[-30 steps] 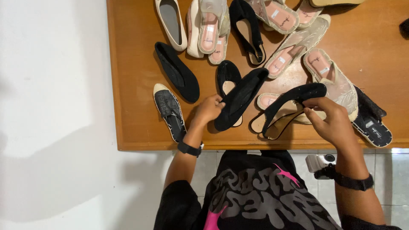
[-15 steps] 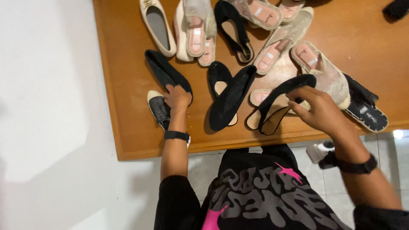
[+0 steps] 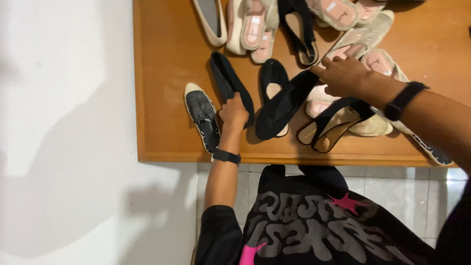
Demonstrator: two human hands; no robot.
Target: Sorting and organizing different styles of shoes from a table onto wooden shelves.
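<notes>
My left hand (image 3: 233,112) grips the near end of a plain black flat shoe (image 3: 227,82) lying on the wooden table (image 3: 167,73). Just left of it lies a black quilted flat (image 3: 202,116) with a cream toe. My right hand (image 3: 342,76) reaches across with its fingertips on the upper end of a black flat (image 3: 283,105) that leans over another black shoe with a tan insole (image 3: 271,79). Below that wrist rests a black-strapped tan mule (image 3: 330,125).
Several more shoes crowd the far side: a cream flat (image 3: 210,20), pink-lined beige mules (image 3: 253,25), a black slingback (image 3: 298,28) and beige sandals (image 3: 363,38). The table's front edge (image 3: 274,159) runs just above my dark printed shirt (image 3: 314,221). White floor lies to the left.
My left hand slid left from the leaning black flat to the plain black one. My right hand let go of the black-strapped mule and reached up-left to the leaning flat.
</notes>
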